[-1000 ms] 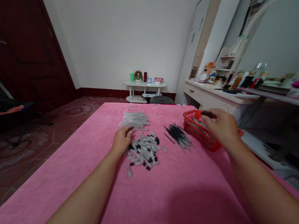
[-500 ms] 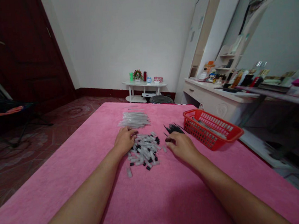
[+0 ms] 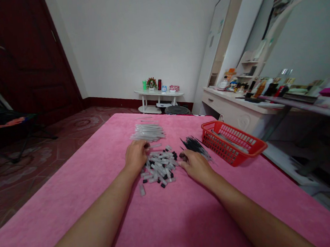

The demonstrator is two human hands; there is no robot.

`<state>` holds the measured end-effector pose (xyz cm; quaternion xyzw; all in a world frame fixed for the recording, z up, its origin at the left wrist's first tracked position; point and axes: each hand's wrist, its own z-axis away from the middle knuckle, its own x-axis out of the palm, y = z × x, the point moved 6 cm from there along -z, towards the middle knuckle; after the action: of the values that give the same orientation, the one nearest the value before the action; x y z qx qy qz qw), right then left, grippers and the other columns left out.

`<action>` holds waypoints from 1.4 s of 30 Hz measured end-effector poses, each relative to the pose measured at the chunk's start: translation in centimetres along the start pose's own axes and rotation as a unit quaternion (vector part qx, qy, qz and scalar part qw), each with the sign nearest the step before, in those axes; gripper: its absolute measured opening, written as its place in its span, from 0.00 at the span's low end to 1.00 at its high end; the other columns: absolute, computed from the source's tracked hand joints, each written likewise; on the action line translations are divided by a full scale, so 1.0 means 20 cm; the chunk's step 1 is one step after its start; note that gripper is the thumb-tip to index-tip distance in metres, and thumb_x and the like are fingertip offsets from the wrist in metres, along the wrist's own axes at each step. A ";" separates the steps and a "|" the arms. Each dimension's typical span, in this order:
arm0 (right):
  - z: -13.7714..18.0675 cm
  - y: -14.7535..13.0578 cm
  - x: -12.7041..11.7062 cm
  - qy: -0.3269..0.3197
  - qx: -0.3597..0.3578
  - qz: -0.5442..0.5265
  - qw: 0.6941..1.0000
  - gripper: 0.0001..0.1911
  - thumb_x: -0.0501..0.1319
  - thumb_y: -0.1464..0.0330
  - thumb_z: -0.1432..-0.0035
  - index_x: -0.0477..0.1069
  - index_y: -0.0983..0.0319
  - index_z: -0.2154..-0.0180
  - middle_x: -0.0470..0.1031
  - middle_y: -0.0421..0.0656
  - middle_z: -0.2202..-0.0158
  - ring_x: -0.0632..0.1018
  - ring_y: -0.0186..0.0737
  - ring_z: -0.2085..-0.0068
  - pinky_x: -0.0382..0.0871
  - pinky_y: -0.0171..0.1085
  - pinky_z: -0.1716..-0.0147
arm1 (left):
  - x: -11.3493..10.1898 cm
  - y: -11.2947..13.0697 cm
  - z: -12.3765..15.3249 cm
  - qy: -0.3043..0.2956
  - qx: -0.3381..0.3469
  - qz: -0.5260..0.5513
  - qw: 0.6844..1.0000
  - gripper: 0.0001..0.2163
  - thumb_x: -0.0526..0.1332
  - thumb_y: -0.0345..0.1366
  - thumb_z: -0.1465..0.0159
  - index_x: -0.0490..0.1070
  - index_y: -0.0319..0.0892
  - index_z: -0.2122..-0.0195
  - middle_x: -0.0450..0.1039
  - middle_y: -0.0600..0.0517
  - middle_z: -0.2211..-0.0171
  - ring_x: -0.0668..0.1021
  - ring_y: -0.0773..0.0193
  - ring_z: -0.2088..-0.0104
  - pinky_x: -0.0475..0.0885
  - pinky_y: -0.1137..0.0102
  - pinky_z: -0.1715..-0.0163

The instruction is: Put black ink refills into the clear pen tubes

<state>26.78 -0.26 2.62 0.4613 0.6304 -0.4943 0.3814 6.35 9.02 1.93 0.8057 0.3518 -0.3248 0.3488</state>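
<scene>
My left hand (image 3: pixel 136 156) is at the left edge of a pile of small clear caps and black plugs (image 3: pixel 160 167). Its fingers are closed on a thin clear tube (image 3: pixel 156 145), which sticks out to the right. Behind that hand lies a bundle of clear tubes (image 3: pixel 147 132). On the pile's right side, the thumb and fingers of my right hand (image 3: pixel 197 165) are drawn together; what they hold, if anything, is too small to tell. Just beyond the right hand spreads a bunch of thin black refills (image 3: pixel 194 144).
A red plastic basket (image 3: pixel 234 141) with long thin pieces inside stands at the right on the pink cloth (image 3: pixel 164 225). One clear cap (image 3: pixel 142 190) lies apart, in front of the pile. A dressing table (image 3: pixel 240 105) holding bottles is beyond the right edge.
My right hand has moved slightly left and nearer, away from the black refills to the pile's edge. A clear tube now shows at my left fingertips.
</scene>
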 end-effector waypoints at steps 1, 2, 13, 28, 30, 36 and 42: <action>-0.01 0.01 -0.01 0.010 0.012 0.005 1.000 0.11 0.57 0.66 0.42 0.71 0.63 0.59 0.76 0.47 0.61 0.75 0.40 0.61 0.61 0.33 0.65 | -0.01 0.00 0.00 0.016 0.004 0.014 1.000 0.08 0.58 0.26 0.46 0.72 0.43 0.67 0.75 0.49 0.67 0.73 0.56 0.62 0.67 0.66 0.63; -0.01 0.03 -0.01 0.023 0.024 0.016 0.999 0.11 0.55 0.66 0.41 0.70 0.64 0.57 0.75 0.48 0.60 0.75 0.41 0.59 0.61 0.34 0.63 | -0.02 0.00 0.00 0.029 0.011 0.030 0.999 0.09 0.57 0.26 0.46 0.72 0.42 0.67 0.75 0.49 0.67 0.73 0.57 0.62 0.67 0.66 0.62; 0.00 0.15 0.00 0.032 0.131 0.158 0.978 0.08 0.58 0.66 0.43 0.71 0.63 0.63 0.75 0.49 0.63 0.76 0.46 0.61 0.62 0.37 0.68 | -0.03 0.11 0.01 0.040 0.111 0.092 0.989 0.13 0.56 0.24 0.45 0.75 0.43 0.63 0.76 0.50 0.64 0.73 0.58 0.61 0.67 0.64 0.59; 0.00 0.01 -0.14 0.098 -0.032 0.060 0.993 0.03 0.57 0.69 0.43 0.69 0.61 0.67 0.75 0.43 0.66 0.72 0.39 0.63 0.56 0.33 0.65 | -0.04 0.10 0.01 0.040 0.109 0.105 0.988 0.11 0.56 0.25 0.44 0.74 0.42 0.64 0.76 0.49 0.65 0.73 0.58 0.62 0.67 0.63 0.60; 0.00 0.01 -0.13 0.087 -0.029 0.064 0.994 0.04 0.57 0.68 0.43 0.70 0.61 0.67 0.75 0.44 0.66 0.72 0.39 0.64 0.56 0.34 0.65 | -0.04 0.11 0.01 0.036 0.114 0.102 0.988 0.11 0.56 0.25 0.44 0.74 0.42 0.64 0.76 0.49 0.66 0.73 0.58 0.62 0.67 0.64 0.60; 0.00 0.00 -0.13 0.069 -0.038 0.073 0.994 0.05 0.58 0.68 0.43 0.72 0.61 0.66 0.75 0.44 0.64 0.72 0.39 0.62 0.56 0.34 0.64 | -0.04 0.15 0.02 0.009 0.133 0.061 0.989 0.11 0.57 0.25 0.44 0.74 0.44 0.64 0.75 0.48 0.65 0.72 0.58 0.60 0.66 0.64 0.61; 0.00 -0.04 -0.17 0.080 -0.067 0.070 0.992 0.05 0.59 0.68 0.44 0.73 0.61 0.66 0.74 0.44 0.65 0.71 0.40 0.61 0.56 0.36 0.61 | -0.05 0.19 0.03 -0.004 0.164 0.027 0.986 0.10 0.56 0.27 0.42 0.74 0.44 0.63 0.74 0.48 0.64 0.71 0.57 0.60 0.64 0.64 0.61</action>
<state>26.92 -1.10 6.12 0.5155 0.6567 -0.3850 0.3933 8.63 6.29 3.65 0.8597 0.2703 -0.3718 0.2226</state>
